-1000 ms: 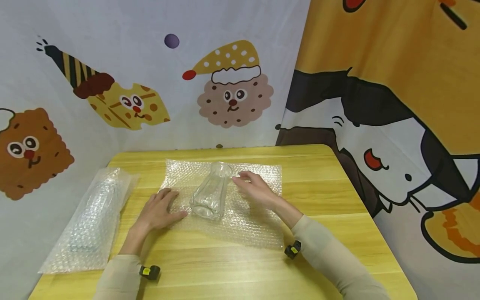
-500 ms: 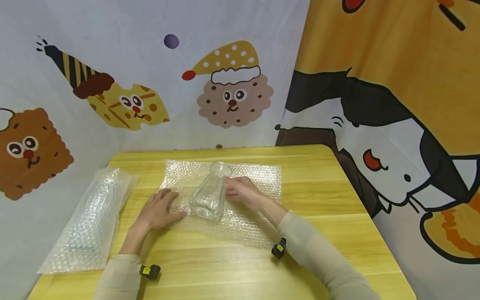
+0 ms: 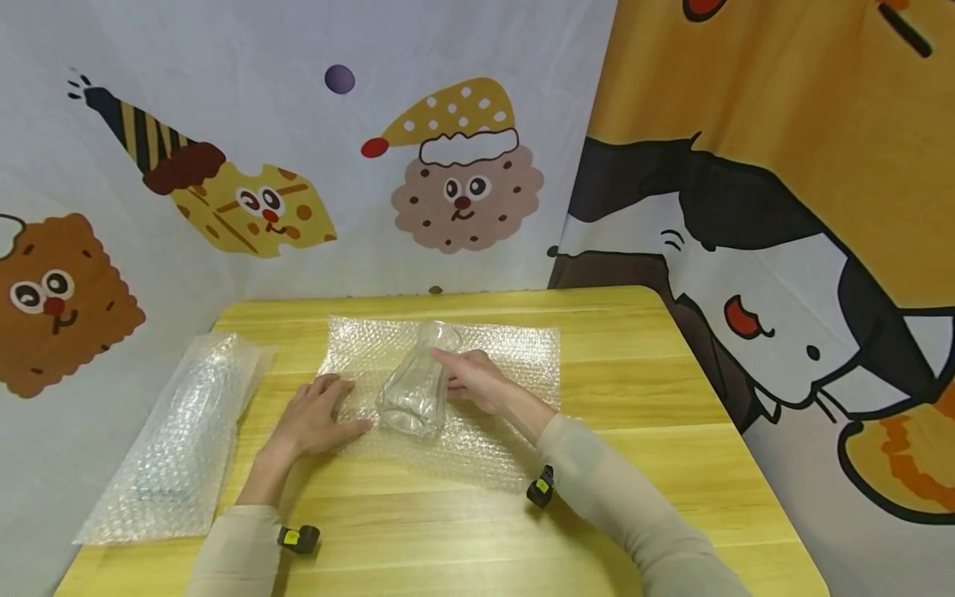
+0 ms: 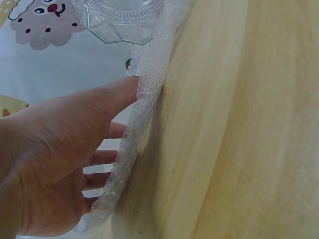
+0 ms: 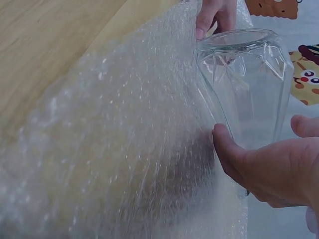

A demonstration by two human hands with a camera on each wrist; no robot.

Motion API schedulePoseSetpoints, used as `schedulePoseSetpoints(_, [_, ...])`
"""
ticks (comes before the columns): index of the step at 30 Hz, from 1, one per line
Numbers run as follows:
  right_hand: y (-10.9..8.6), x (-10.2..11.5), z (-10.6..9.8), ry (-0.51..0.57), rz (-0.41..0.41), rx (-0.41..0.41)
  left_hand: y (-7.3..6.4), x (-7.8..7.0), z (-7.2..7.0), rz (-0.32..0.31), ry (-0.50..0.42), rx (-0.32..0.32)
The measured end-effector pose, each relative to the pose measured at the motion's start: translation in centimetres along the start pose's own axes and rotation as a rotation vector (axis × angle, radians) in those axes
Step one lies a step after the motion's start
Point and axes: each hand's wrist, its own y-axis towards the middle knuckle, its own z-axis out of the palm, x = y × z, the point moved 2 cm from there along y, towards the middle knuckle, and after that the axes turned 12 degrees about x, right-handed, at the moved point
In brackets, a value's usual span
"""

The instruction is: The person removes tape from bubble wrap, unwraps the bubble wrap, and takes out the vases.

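Observation:
A clear faceted glass vase (image 3: 413,396) lies on its side on a sheet of bubble wrap (image 3: 503,452), its wide base towards me. My left hand (image 3: 309,419) rests with spread fingers on the sheet's left edge, beside the vase; the left wrist view shows the thumb and fingertips along the wrap (image 4: 132,134). At the vase's right side is my right hand (image 3: 481,383), one digit reaching over the glass near its neck. In the right wrist view that hand (image 5: 274,172) has thumb and fingers apart, a fingertip against or very near the glass.
A bubble-wrapped package (image 3: 182,439) with something inside lies at the table's left edge. The yellow wooden table (image 3: 448,539) extends in front and to the right. Behind it hangs a cartoon-printed curtain (image 3: 298,50).
My right hand has moved left, from just right of the vase to over its side near the neck. The left hand, vase and bubble wrap have stayed put.

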Motion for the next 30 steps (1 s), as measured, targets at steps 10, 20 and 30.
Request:
schedulePoseSetpoints(10, [0.69,-0.02,0.18,-0.003,0.027,-0.032,-0.04,-0.14,-0.06,-0.002,-0.002,0.002])
schedulePoseSetpoints(20, [1.09,-0.13,0.22,0.006,0.047,-0.061,-0.11,-0.05,-0.05,-0.005,-0.006,-0.001])
schedulePoseSetpoints(30, [0.83,-0.17,0.24,0.084,0.062,-0.043,-0.23,-0.14,-0.14,-0.006,-0.017,-0.006])
